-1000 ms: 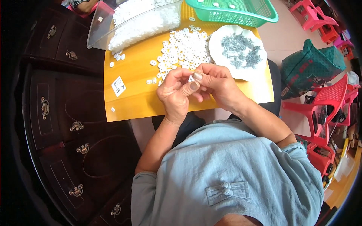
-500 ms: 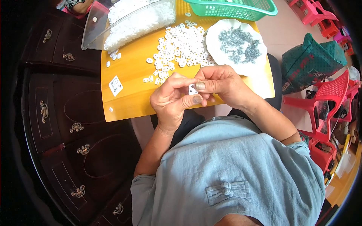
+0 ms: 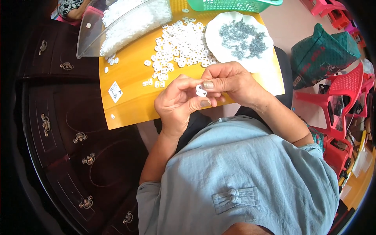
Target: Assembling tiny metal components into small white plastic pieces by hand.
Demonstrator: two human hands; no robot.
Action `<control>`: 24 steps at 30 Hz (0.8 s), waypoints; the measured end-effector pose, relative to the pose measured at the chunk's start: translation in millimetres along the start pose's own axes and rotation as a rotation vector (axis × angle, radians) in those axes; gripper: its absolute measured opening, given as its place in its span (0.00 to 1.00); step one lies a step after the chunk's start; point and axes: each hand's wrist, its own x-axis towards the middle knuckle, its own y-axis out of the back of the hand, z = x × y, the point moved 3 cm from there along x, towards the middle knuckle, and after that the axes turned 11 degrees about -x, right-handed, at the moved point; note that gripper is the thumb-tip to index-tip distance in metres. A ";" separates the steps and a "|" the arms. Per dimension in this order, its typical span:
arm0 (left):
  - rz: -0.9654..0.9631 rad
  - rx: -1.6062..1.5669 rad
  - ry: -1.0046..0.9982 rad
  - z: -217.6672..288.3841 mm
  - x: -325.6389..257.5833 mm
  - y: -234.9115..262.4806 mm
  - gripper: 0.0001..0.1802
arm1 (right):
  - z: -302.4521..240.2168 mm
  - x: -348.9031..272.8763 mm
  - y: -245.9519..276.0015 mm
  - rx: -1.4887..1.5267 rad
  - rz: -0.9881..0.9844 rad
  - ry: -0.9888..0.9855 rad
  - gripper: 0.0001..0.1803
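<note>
A small white plastic piece with holes [image 3: 201, 91] is pinched between my two hands, just past the near edge of the yellow table [image 3: 129, 113]. My left hand [image 3: 176, 98] grips it from the left with thumb and fingers. My right hand [image 3: 231, 84] closes on its top from the right; what else those fingertips may hold is hidden. Beyond the hands lies a loose heap of similar white pieces [image 3: 184, 43]. To its right is a white scalloped plate [image 3: 213, 37] with many small dark grey metal-looking parts [image 3: 256, 45] on it.
A clear plastic bin [image 3: 86, 41] full of white pieces stands at the back left, a green basket [image 3: 235, 5] at the back. Dark drawers [image 3: 51, 133] line the left. A green bag [image 3: 325, 58] and red plastic chairs [image 3: 337, 94] are at right. Another person's arm [image 3: 72, 9] shows far left.
The white piece has turned between my fingers, its holed face now tilted. My view has shifted slightly, so the table's things appear a little further left and up.
</note>
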 end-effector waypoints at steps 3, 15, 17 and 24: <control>-0.013 -0.039 0.004 0.8 0.4 -3.0 0.13 | -0.9 -0.4 -0.3 -0.020 0.005 0.001 0.11; -0.018 0.142 -0.184 -3.9 -4.1 -7.6 0.13 | 1.2 -6.8 -8.6 0.111 -0.028 -0.001 0.10; -0.009 0.133 -0.200 -5.0 -4.5 -8.1 0.13 | 0.1 -8.3 -10.0 0.147 0.000 0.026 0.10; -0.007 0.114 -0.206 -6.9 -3.9 -6.0 0.14 | 3.7 -7.2 -10.3 0.152 -0.010 0.058 0.10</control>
